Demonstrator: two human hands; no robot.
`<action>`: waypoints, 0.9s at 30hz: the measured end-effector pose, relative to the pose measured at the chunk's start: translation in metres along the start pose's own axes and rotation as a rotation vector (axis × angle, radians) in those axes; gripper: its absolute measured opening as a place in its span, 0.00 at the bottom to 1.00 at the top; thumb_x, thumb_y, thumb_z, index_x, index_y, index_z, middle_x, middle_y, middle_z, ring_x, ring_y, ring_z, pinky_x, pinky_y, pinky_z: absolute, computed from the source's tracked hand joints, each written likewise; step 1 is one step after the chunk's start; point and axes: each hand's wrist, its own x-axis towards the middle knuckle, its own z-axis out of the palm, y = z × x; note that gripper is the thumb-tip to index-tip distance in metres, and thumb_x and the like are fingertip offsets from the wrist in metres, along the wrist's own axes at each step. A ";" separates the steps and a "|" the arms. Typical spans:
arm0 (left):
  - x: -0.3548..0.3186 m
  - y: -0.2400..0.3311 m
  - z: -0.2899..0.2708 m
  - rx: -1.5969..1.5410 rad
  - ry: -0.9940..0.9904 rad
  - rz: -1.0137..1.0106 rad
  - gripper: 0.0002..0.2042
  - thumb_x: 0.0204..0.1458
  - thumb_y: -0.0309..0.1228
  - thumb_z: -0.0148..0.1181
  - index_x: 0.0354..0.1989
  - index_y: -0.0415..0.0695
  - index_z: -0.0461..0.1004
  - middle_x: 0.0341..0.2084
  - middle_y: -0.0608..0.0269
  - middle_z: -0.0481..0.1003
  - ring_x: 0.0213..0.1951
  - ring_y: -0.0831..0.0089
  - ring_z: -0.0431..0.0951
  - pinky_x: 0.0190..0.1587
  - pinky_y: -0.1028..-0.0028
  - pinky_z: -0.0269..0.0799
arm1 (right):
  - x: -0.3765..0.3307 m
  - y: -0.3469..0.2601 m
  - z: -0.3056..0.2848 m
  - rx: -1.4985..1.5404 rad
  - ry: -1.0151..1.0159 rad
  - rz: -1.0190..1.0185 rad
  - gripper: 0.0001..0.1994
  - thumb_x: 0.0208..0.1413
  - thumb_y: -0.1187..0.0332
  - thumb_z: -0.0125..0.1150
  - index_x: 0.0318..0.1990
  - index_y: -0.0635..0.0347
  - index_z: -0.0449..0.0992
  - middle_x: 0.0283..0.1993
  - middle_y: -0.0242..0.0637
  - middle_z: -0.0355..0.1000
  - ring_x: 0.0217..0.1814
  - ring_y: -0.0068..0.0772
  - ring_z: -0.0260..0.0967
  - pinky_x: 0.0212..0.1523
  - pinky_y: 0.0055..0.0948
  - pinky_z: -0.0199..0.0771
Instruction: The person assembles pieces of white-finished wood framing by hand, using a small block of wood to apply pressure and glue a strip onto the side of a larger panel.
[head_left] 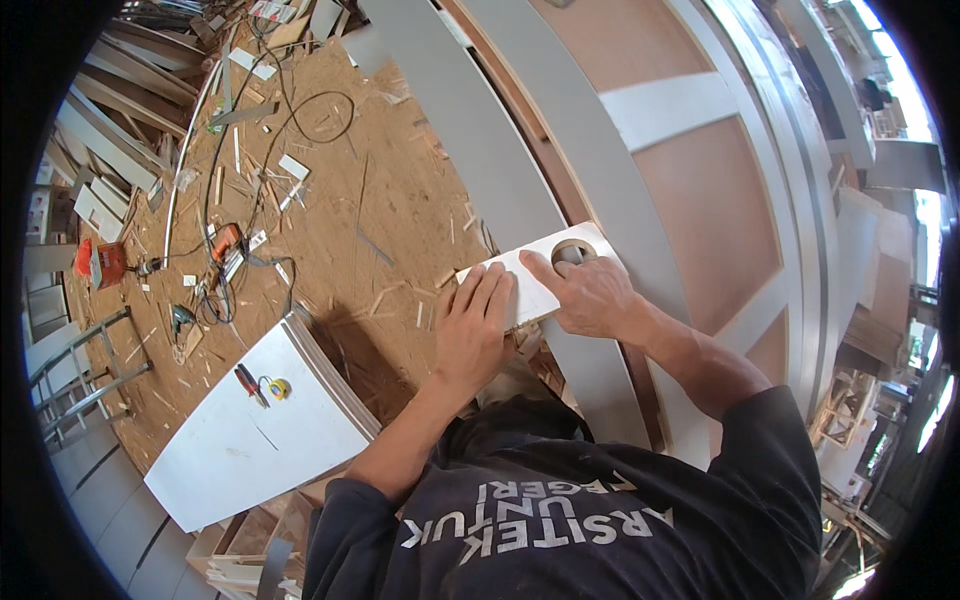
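The white rectangular board [528,292] lies over the long grey panel [480,130], the left hand [472,325] laying its fingers close together across one end, the right hand [597,298] at the round hole [573,252] with its index finger along the face. Whether either grip clamps the board cannot be told, as both thumbs are hidden. Good handling likely means steady left-hand pressure and fingertips clear of the hole's rim.
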 end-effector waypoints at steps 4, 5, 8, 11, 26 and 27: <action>0.055 -0.049 -0.018 0.046 0.029 -0.003 0.36 0.36 0.27 0.71 0.61 0.40 0.72 0.62 0.55 0.73 0.65 0.56 0.70 0.65 0.58 0.64 | 0.074 0.012 -0.030 -0.007 -0.008 -0.018 0.37 0.46 0.71 0.63 0.69 0.56 0.64 0.28 0.43 0.77 0.25 0.50 0.76 0.27 0.46 0.75; 0.068 -0.058 -0.024 0.058 0.034 -0.007 0.36 0.36 0.27 0.71 0.61 0.40 0.72 0.62 0.55 0.73 0.65 0.57 0.70 0.65 0.57 0.64 | 0.090 0.014 -0.038 -0.014 -0.006 -0.026 0.37 0.46 0.71 0.63 0.69 0.56 0.64 0.28 0.44 0.77 0.25 0.50 0.77 0.27 0.46 0.75; 0.107 -0.085 -0.053 0.000 -0.057 0.003 0.35 0.36 0.27 0.71 0.60 0.40 0.72 0.61 0.56 0.73 0.65 0.58 0.70 0.65 0.57 0.63 | 0.131 0.020 -0.063 -0.029 -0.074 -0.003 0.34 0.51 0.68 0.61 0.69 0.57 0.63 0.30 0.44 0.79 0.26 0.48 0.79 0.27 0.46 0.76; 0.118 -0.097 -0.068 -0.081 -0.127 -0.014 0.34 0.37 0.29 0.71 0.60 0.40 0.73 0.60 0.56 0.74 0.65 0.58 0.70 0.65 0.57 0.62 | 0.139 0.016 -0.071 0.017 -0.128 0.021 0.36 0.51 0.67 0.61 0.70 0.58 0.62 0.31 0.44 0.78 0.28 0.49 0.79 0.29 0.48 0.76; 0.180 -0.166 -0.097 -0.150 -0.394 0.268 0.30 0.42 0.28 0.64 0.60 0.38 0.74 0.62 0.49 0.74 0.64 0.53 0.71 0.65 0.55 0.63 | 0.160 -0.022 -0.061 0.289 -0.056 0.458 0.35 0.51 0.62 0.64 0.69 0.59 0.64 0.32 0.49 0.78 0.31 0.55 0.79 0.35 0.49 0.78; 0.189 -0.172 -0.102 -0.147 -0.432 0.284 0.31 0.42 0.27 0.64 0.60 0.38 0.74 0.62 0.48 0.73 0.65 0.52 0.71 0.66 0.54 0.62 | 0.165 -0.024 -0.063 0.351 -0.044 0.482 0.36 0.52 0.62 0.63 0.69 0.61 0.63 0.34 0.51 0.79 0.32 0.55 0.79 0.36 0.50 0.78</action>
